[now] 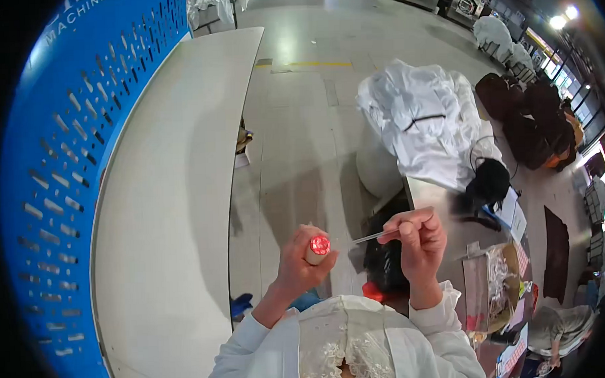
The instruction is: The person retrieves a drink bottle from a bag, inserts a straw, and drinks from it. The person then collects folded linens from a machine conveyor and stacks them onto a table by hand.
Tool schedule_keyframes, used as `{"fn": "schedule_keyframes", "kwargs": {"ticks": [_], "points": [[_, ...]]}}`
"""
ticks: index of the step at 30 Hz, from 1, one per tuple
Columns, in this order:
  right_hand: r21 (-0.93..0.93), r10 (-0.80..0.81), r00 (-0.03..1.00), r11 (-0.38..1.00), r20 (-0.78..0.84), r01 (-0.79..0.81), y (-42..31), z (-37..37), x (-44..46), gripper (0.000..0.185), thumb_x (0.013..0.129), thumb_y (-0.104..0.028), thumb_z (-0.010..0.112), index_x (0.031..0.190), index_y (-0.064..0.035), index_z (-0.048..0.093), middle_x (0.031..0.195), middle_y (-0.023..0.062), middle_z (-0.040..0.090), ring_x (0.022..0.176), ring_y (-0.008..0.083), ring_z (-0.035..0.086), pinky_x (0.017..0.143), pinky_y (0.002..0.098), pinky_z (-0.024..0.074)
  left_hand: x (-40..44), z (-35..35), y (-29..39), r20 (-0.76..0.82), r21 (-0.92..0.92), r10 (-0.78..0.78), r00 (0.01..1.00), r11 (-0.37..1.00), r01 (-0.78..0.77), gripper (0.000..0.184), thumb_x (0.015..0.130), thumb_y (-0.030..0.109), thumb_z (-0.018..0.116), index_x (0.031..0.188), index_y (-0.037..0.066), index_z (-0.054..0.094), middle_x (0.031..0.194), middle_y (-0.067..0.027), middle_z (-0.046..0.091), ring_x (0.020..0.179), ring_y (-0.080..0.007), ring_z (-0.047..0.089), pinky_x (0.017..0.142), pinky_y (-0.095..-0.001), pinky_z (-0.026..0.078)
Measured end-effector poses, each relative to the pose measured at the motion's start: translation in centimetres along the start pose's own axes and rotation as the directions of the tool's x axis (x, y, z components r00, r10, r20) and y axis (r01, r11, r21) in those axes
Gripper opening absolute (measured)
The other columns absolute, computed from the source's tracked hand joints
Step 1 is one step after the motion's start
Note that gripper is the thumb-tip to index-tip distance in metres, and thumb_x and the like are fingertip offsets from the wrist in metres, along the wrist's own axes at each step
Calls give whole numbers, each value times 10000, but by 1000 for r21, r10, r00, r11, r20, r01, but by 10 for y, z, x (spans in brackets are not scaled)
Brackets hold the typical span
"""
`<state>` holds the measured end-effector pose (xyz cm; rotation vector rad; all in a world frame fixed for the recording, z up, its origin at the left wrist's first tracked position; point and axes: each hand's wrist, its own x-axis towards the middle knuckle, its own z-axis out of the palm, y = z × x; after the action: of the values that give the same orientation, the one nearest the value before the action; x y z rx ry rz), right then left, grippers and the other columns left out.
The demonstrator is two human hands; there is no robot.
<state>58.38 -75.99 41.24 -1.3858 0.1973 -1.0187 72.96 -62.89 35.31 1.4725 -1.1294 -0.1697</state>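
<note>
My left hand (297, 261) is closed around a small pale cylinder with a shiny red end (320, 244), which faces up toward me. To its right, my right hand (421, 243) pinches a thin, straight, whitish stick-like piece (367, 239) between thumb and fingers. That piece points left toward the cylinder, and a gap shows between the two. Whether it is a stick, a tube or a strip, I cannot tell. Both hands are raised in front of my chest, above the floor between two tables.
A long pale table (163, 194) runs along the left beside a blue perforated machine panel (68, 164). On the right-hand table lie a heap of white cloth (423, 118), a black object with a cord (489, 182) and an open box (486, 286). Dark bags (537, 124) stand farther right.
</note>
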Motion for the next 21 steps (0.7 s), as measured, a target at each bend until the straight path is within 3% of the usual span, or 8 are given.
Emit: {"fn": "schedule_keyframes", "kwargs": {"ticks": [3, 10, 14, 18, 21], "points": [[-117, -111, 988, 985, 107, 123, 21, 28, 63, 82, 862, 30, 528, 930, 25, 482, 897, 150, 590, 734, 138, 603, 665, 265, 544, 57, -15, -36, 8, 24, 63, 998, 998, -63, 270, 667, 109, 717, 867, 52, 547, 848, -104, 550, 735, -284, 569, 647, -353, 470], [-292, 25, 987, 956, 159, 23, 89, 42, 194, 74, 830, 74, 545, 891, 34, 531, 808, 99, 608, 682, 109, 607, 637, 218, 502, 172, -18, -110, 57, 35, 40, 998, 998, -42, 314, 646, 113, 742, 885, 55, 546, 821, -111, 566, 718, -284, 573, 627, -352, 476], [-215, 83, 972, 976, 220, -35, 152, 29, 265, 37, 826, 67, 548, 856, 48, 559, 869, 106, 625, 696, 122, 616, 635, 229, 502, 246, -3, -157, 37, 33, 49, 998, 998, -50, 324, 629, 88, 737, 887, 58, 544, 819, -110, 565, 713, -288, 572, 617, -350, 470], [-134, 127, 964, 986, 233, -98, 201, 2, 347, 29, 817, 64, 556, 843, 53, 561, 806, 101, 631, 686, 131, 628, 619, 232, 506, 335, 19, -198, 57, 36, 32, 998, 999, -34, 296, 636, 72, 731, 876, 72, 557, 835, -97, 562, 720, -280, 579, 607, -345, 472], [-252, 118, 978, 965, 171, -72, 230, -22, 414, 21, 817, 36, 574, 836, 39, 566, 737, 95, 626, 663, 123, 628, 595, 232, 503, 406, 36, -218, 103, 67, 16, 995, 997, -23, 281, 642, 64, 727, 871, 77, 566, 836, -92, 563, 729, -277, 583, 610, -344, 472]]}}
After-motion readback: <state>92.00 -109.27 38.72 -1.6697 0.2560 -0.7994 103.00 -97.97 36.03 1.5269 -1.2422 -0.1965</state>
